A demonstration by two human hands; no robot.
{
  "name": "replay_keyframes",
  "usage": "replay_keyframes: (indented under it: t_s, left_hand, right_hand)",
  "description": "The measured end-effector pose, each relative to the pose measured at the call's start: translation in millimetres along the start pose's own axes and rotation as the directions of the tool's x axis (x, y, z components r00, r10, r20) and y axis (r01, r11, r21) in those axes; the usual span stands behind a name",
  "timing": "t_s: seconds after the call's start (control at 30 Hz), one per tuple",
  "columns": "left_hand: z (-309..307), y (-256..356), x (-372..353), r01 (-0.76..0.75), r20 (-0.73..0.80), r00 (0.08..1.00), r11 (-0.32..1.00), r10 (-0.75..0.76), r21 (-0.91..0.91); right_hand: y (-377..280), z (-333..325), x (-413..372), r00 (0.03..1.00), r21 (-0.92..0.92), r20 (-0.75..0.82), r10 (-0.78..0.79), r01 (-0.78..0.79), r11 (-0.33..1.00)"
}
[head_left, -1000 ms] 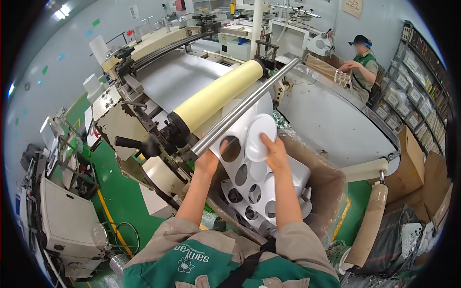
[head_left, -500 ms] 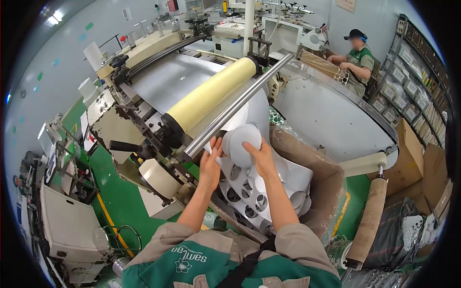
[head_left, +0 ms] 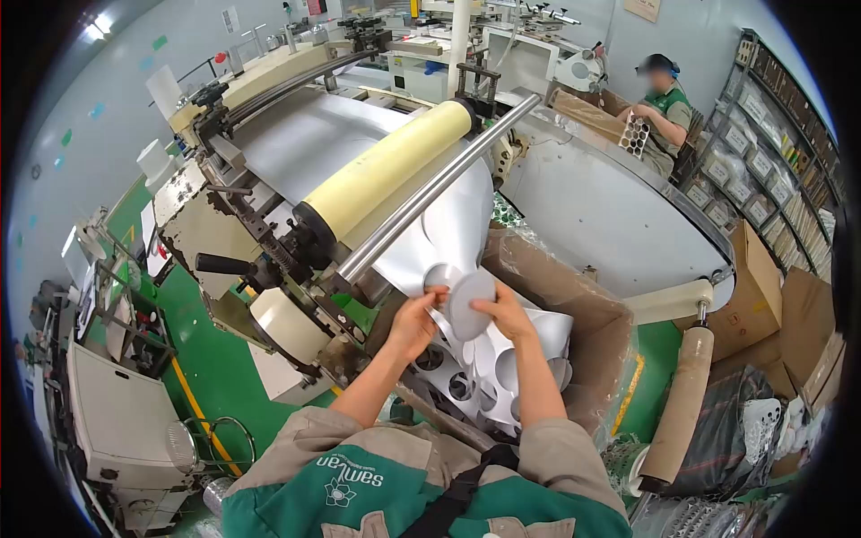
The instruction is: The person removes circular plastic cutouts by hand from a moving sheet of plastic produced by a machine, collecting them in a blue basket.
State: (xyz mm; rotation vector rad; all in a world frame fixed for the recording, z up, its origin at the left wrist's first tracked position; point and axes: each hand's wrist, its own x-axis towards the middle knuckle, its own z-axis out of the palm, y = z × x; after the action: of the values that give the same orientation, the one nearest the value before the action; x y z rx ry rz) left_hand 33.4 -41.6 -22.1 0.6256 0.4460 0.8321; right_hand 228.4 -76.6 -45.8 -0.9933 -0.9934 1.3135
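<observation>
My right hand [head_left: 504,312] pinches a round grey-white disc [head_left: 470,307] by its right side, thumb on the face towards me. The disc is tilted and stands partly on edge. My left hand [head_left: 413,326] is just left of it, fingertips closed on the shiny white sheet [head_left: 439,224] near a round hole; the exact grip is partly hidden. That sheet hangs down from under a steel bar [head_left: 439,193] and a yellow roller [head_left: 390,166]. Below both hands, sheet waste with round holes [head_left: 507,366] lies bunched in a plastic-lined cardboard box [head_left: 596,336].
The machine's frame and black handle [head_left: 229,264] stand at left. A brown cardboard roll [head_left: 679,408] hangs at right, near cardboard boxes [head_left: 753,287]. Behind a large grey panel [head_left: 619,211], another person [head_left: 668,112] holds a holed sheet. Shelves [head_left: 762,143] line the right wall.
Both hands have come down and nearer to me. The disc in my right hand has turned more edge-on. The other person's holed sheet has been raised and shows more fully.
</observation>
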Motion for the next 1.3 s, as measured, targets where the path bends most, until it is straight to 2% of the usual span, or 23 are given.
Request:
replay_keyframes:
  t_s: [0.07, 0.17, 0.2, 0.23, 0.27, 0.3, 0.33, 0.37, 0.43, 0.53, 0.57, 0.63, 0.7, 0.73, 0.77, 0.83, 0.9, 0.97, 1.07, 1.1, 1.17, 1.27, 1.3]
  left_hand:
    - [12.8, -2.3, -8.2, 0.094, 0.053, 0.994, 0.995, -0.096, 0.04]
    - [29.3, -1.2, -13.2, 0.168, -0.015, 0.986, 0.985, -0.168, 0.026]
    - [21.8, -3.5, -7.4, 0.13, -0.038, 0.991, 0.991, -0.132, -0.044]
    - [17.0, -1.7, -1.5, -0.053, -0.164, 0.985, 0.999, 0.054, 0.011]
    - [12.5, 2.4, 6.0, -0.227, -0.274, 0.931, 0.97, 0.243, 0.089]
    - [6.9, 6.6, 11.5, -0.385, -0.361, 0.829, 0.904, 0.427, 0.186]
    - [-2.2, 9.5, 15.6, -0.402, -0.338, 0.831, 0.897, 0.442, 0.184]
    - [-11.9, 11.8, 19.6, -0.42, -0.315, 0.832, 0.889, 0.457, 0.181]
    - [-19.6, 15.2, 25.5, -0.421, -0.273, 0.846, 0.888, 0.457, 0.184]
    - [-11.7, 11.2, 12.4, -0.35, -0.293, 0.861, 0.902, 0.416, 0.252]
    - [-13.1, 11.8, 11.7, -0.365, -0.255, 0.874, 0.906, 0.413, 0.215]
    - [-17.7, 14.1, 12.1, -0.353, -0.179, 0.907, 0.919, 0.382, 0.177]
    - [-7.6, 18.2, 5.6, -0.282, -0.133, 0.939, 0.932, 0.316, 0.228]
    - [5.8, 15.2, -2.1, -0.252, -0.204, 0.93, 0.933, 0.307, 0.257]
    - [-13.2, 3.6, 1.3, -0.17, -0.197, 0.949, 0.925, 0.247, 0.34]
    - [11.6, 9.4, -13.2, -0.052, -0.226, 0.965, 0.939, 0.135, 0.339]
    - [-4.7, 6.4, 1.4, -0.204, -0.25, 0.933, 0.954, 0.257, 0.22]
    - [-2.9, 25.8, 9.4, -0.292, -0.324, 0.887, 0.943, 0.33, 0.161]
    - [-19.7, 26.5, 27.9, -0.407, -0.277, 0.855, 0.899, 0.438, 0.163]
    - [-20.7, 26.8, 31.8, -0.429, -0.267, 0.845, 0.885, 0.464, 0.181]
    - [-13.8, 25.7, 27.5, -0.429, -0.264, 0.845, 0.884, 0.465, 0.187]
    - [-6.0, 32.2, 18.9, -0.353, -0.212, 0.902, 0.925, 0.377, 0.143]
    - [-12.5, 28.5, 19.9, -0.356, -0.187, 0.9, 0.912, 0.393, 0.204]
  right_hand:
    - [5.8, -24.5, -25.4, 0.999, -0.018, -0.044, 0.027, -0.028, 0.999]
    - [33.2, -57.7, -58.0, 0.981, 0.009, -0.186, 0.056, -0.055, 0.998]
    - [42.8, -66.7, -67.9, 0.968, 0.017, -0.241, 0.068, -0.065, 0.998]
    - [49.5, -73.6, -77.9, 0.952, 0.028, -0.296, 0.08, -0.075, 0.997]
    - [55.0, -81.0, -86.1, 0.907, 0.172, -0.414, 0.076, -0.004, 0.985]
    - [58.4, -87.3, -92.0, 0.848, 0.302, -0.522, 0.09, 0.085, 0.95]
    - [58.6, -93.2, -96.6, 0.778, 0.412, -0.616, 0.122, 0.187, 0.892]
    - [57.4, -100.8, -101.1, 0.744, 0.392, -0.66, 0.101, 0.227, 0.892]
    - [34.9, -89.7, -93.1, 0.816, 0.376, -0.578, 0.01, 0.256, 0.89]
    - [-8.6, -39.4, -49.2, 0.938, 0.344, -0.346, -0.032, 0.158, 0.926]
    - [-18.8, -19.0, -31.5, 0.965, 0.344, -0.26, -0.041, 0.133, 0.93]
    - [-34.4, 17.4, 0.1, 0.993, 0.281, -0.117, -0.033, 0.065, 0.958]
    - [-30.0, 36.0, 18.7, 0.999, 0.335, 0.032, 0.011, -0.021, 0.942]
    - [-17.5, 32.5, 23.5, 0.994, 0.326, 0.082, 0.068, -0.091, 0.941]
    - [-5.6, 26.0, 22.0, 0.996, 0.39, 0.059, 0.065, -0.083, 0.917]
    - [15.0, 7.1, 5.8, 0.997, 0.509, 0.014, 0.074, -0.071, 0.858]
    - [52.4, -33.6, -18.3, 0.993, 0.663, -0.052, 0.102, -0.042, 0.747]
    - [62.6, -57.8, -38.5, 0.937, 0.838, -0.25, 0.246, 0.082, 0.539]
    - [43.1, -70.5, -45.1, 0.9, 0.797, -0.397, 0.181, 0.24, 0.554]
    - [26.5, -59.3, -38.5, 0.918, 0.728, -0.376, 0.122, 0.212, 0.651]
    - [-12.7, -22.0, -17.0, 0.962, 0.503, -0.264, -0.072, 0.2, 0.841]
    - [-38.8, 34.2, 32.4, 0.982, 0.246, -0.057, -0.181, 0.189, 0.951]
    - [-36.3, 44.9, 47.8, 0.983, 0.118, 0.033, -0.178, 0.173, 0.978]
